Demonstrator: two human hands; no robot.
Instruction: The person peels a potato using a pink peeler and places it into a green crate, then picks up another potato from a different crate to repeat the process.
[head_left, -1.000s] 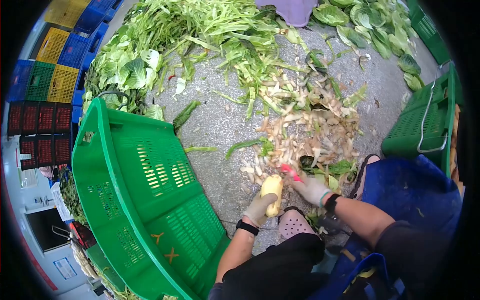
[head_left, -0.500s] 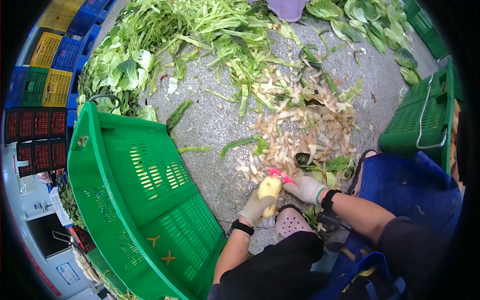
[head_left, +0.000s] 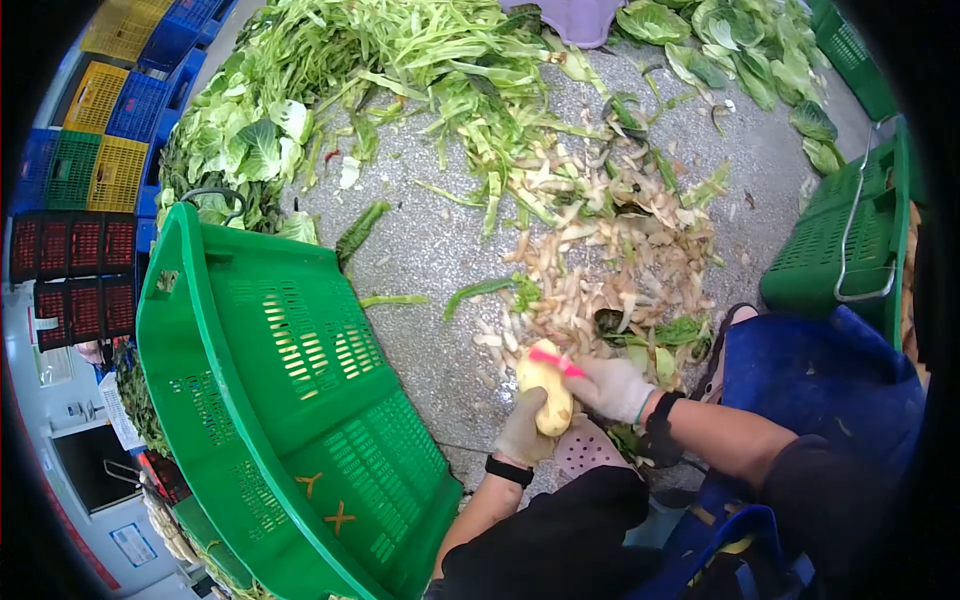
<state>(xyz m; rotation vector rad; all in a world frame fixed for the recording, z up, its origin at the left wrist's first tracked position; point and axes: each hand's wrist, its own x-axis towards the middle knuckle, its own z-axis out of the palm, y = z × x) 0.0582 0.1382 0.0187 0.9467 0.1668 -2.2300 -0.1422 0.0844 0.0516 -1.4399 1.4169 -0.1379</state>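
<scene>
In my gloved left hand (head_left: 524, 428) I grip a pale yellow potato (head_left: 550, 403), its skin mostly off, with brownish spots low down. My gloved right hand (head_left: 612, 386) is closed around a pink peeler (head_left: 556, 362). The peeler's head lies against the upper part of the potato; its blade cannot be made out. Just beyond my hands, a heap of brown and cream peelings (head_left: 610, 260) covers the floor.
A large green crate (head_left: 290, 400) leans at my left. Another green crate (head_left: 835, 235) with a wire handle stands at right. Green stalk strips (head_left: 430, 50) and cabbage leaves (head_left: 750, 40) lie farther off. A pink clog (head_left: 588, 448) is below my hands.
The peeler has moved up and slightly left over the potato. The potato has tilted and shifted a little to the right at its lower end. Both hands keep their hold.
</scene>
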